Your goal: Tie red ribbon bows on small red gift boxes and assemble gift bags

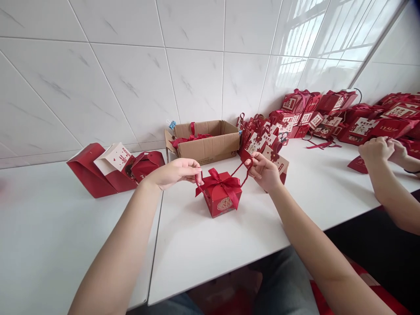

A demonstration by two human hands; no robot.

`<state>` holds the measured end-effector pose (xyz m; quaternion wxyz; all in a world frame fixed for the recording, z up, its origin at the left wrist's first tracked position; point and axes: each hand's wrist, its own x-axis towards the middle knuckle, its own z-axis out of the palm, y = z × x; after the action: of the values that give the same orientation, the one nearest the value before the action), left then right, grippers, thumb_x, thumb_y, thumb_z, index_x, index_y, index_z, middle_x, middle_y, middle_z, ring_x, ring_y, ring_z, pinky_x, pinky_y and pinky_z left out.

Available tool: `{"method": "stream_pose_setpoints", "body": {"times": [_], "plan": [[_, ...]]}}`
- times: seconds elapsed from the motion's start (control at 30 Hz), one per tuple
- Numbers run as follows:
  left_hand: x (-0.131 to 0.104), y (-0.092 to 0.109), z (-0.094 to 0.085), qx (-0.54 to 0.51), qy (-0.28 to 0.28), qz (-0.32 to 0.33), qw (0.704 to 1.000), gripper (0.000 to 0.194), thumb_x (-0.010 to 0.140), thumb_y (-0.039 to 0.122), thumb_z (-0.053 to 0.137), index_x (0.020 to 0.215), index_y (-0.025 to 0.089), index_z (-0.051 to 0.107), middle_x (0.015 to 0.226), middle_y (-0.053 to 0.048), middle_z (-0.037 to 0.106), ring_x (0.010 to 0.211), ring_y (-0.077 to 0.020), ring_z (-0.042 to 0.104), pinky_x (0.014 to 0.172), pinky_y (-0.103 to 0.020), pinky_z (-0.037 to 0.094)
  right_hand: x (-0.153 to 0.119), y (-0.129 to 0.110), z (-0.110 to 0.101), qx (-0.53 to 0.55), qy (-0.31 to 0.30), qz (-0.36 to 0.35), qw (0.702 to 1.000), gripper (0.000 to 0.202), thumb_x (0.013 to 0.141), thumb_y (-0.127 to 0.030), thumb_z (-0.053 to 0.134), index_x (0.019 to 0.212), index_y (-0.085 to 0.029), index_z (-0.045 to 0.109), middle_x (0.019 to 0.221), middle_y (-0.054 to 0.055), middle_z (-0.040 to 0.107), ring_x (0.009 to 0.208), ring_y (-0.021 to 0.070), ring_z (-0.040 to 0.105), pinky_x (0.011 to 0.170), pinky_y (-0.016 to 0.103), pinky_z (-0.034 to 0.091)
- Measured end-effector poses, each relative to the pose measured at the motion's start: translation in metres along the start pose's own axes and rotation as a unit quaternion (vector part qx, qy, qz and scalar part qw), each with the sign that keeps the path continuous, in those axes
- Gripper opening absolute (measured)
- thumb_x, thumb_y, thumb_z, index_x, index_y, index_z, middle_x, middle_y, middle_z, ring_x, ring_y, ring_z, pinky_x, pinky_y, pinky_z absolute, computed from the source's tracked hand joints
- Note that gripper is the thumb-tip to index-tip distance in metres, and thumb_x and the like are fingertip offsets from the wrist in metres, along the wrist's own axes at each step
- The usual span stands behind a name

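A small red gift box [220, 204] stands on the white table in front of me, with a red ribbon bow [219, 183] tied over its top. Twisted red cord handles come out at its two sides. My left hand [179, 172] pinches the left cord handle [198, 178] between thumb and fingers. On the other side, my right hand [264, 171] has its fingers closed round the right cord handle [245, 174], which is drawn up and away from the box.
Behind the box is an open cardboard carton [210, 149] holding red ribbons. Folded red boxes [98, 173] lean at the left. Decorated red boxes [298, 105] are piled along the tiled wall. A co-worker's hands [377, 148] handle a red box [357, 164] at the right.
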<state>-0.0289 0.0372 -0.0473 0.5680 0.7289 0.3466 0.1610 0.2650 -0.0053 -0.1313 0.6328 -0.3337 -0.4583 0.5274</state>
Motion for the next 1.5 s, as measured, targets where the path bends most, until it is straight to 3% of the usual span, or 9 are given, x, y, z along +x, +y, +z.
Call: {"method": "stream_pose_setpoints", "body": {"times": [0.1,0.23,0.4,0.6,0.8,0.93,1.07,1.23,1.5], "plan": [[0.000,0.005,0.007,-0.062,0.065,0.036,0.995,0.024,0.078,0.032,0.066,0.092,0.018,0.054,0.077,-0.003,0.067,0.082,-0.0200,0.065,0.087,-0.041,0.047,0.000,-0.016,0.008,-0.027,-0.033,-0.013,0.999,0.019,0.072,-0.030,0.049,0.090,-0.024,0.045,0.080,-0.001,0.067,0.034,0.0051,0.022,0.044,0.026,0.022],[-0.006,0.014,0.014,-0.088,0.109,0.088,0.986,0.028,0.083,0.036,0.059,0.104,0.018,0.052,0.100,-0.010,0.070,0.093,-0.0219,0.065,0.084,-0.038,0.047,0.001,-0.044,0.031,-0.117,-0.065,0.001,0.991,0.024,0.082,-0.045,0.049,0.091,-0.024,0.044,0.084,0.002,0.070,0.034,0.0046,0.023,0.041,0.025,0.020],[-0.012,0.019,0.035,0.102,0.180,0.132,0.969,0.047,0.085,0.031,0.055,0.130,0.024,0.046,0.110,-0.008,0.069,0.086,-0.0197,0.064,0.074,-0.033,0.048,-0.003,-0.069,0.080,-0.202,-0.094,0.023,0.975,0.028,0.084,-0.047,0.054,0.087,-0.021,0.046,0.083,0.004,0.071,0.037,0.0033,0.027,0.039,0.022,0.023],[-0.013,0.017,0.044,0.269,0.273,0.139,0.913,0.062,0.082,0.032,0.056,0.141,0.031,0.036,0.095,-0.001,0.072,0.059,-0.0134,0.058,0.068,-0.030,0.048,0.003,-0.064,0.116,-0.288,-0.096,-0.009,0.953,0.026,0.078,-0.039,0.066,0.081,-0.020,0.047,0.067,-0.001,0.061,0.044,0.0046,0.034,0.041,0.020,0.024],[-0.015,0.021,0.045,0.355,0.299,0.113,0.879,0.067,0.078,0.026,0.055,0.142,0.030,0.034,0.092,-0.001,0.070,0.066,-0.0176,0.061,0.066,-0.030,0.046,0.011,-0.048,0.134,-0.370,-0.124,-0.049,0.920,0.023,0.070,-0.027,0.067,0.078,-0.020,0.046,0.064,-0.004,0.052,0.059,0.0109,0.050,0.049,0.022,0.035],[-0.027,0.029,0.045,0.398,0.265,0.091,0.874,0.070,0.079,0.029,0.055,0.144,0.034,0.029,0.085,0.000,0.068,0.058,-0.0157,0.057,0.057,-0.028,0.042,0.012,-0.051,0.132,-0.413,-0.124,-0.064,0.900,0.019,0.069,-0.021,0.062,0.079,-0.021,0.047,0.070,-0.002,0.053,0.064,0.0127,0.052,0.052,0.024,0.038],[-0.045,0.036,0.036,0.324,0.334,0.121,0.877,0.056,0.081,0.035,0.055,0.134,0.033,0.040,0.084,0.001,0.066,0.054,-0.0126,0.050,0.057,-0.029,0.044,0.017,-0.059,0.117,-0.406,-0.117,-0.035,0.906,0.020,0.069,-0.019,0.062,0.083,-0.020,0.048,0.074,-0.001,0.055,0.066,0.0128,0.052,0.054,0.025,0.039],[-0.056,0.043,0.026,0.282,0.388,0.095,0.873,0.047,0.078,0.047,0.055,0.124,0.041,0.048,0.077,0.001,0.064,0.056,-0.0203,0.053,0.053,-0.039,0.046,0.026,-0.059,0.102,-0.406,-0.119,-0.010,0.906,0.019,0.070,-0.014,0.061,0.083,-0.021,0.050,0.074,0.000,0.056,0.067,0.0132,0.053,0.055,0.024,0.039],[-0.054,0.045,0.023,0.300,0.388,0.069,0.869,0.042,0.076,0.040,0.060,0.117,0.033,0.053,0.073,0.003,0.063,0.052,-0.0119,0.049,0.052,-0.026,0.042,0.025,-0.068,0.085,-0.436,-0.041,-0.045,0.898,0.016,0.070,-0.015,0.064,0.080,-0.020,0.052,0.075,0.001,0.056,0.067,0.0128,0.053,0.059,0.027,0.041]]}}
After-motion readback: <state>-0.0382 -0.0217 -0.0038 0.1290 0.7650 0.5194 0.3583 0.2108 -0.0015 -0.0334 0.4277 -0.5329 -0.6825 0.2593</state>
